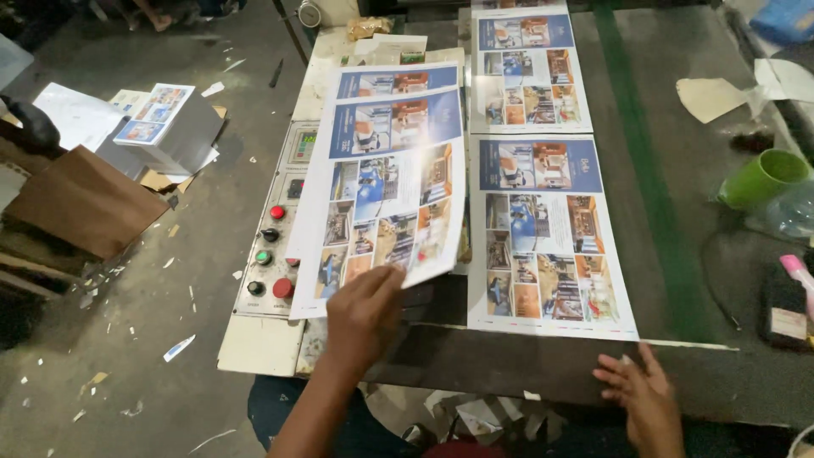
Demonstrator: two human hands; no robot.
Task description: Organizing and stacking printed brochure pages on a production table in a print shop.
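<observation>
Head view: left hand [363,315] pinches 1 lifted printed sheet [386,182] by its bottom edge; right hand [642,393], fingers spread wide, steadies itself on the worktop [678,170] edge.

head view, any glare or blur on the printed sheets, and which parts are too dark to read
Head view: soft glare washes the lifted printed sheet held by the left hand; the flat sheet on the table looks sharp; the right hand is slightly soft; the upper left corner sinks into shadow.
</observation>
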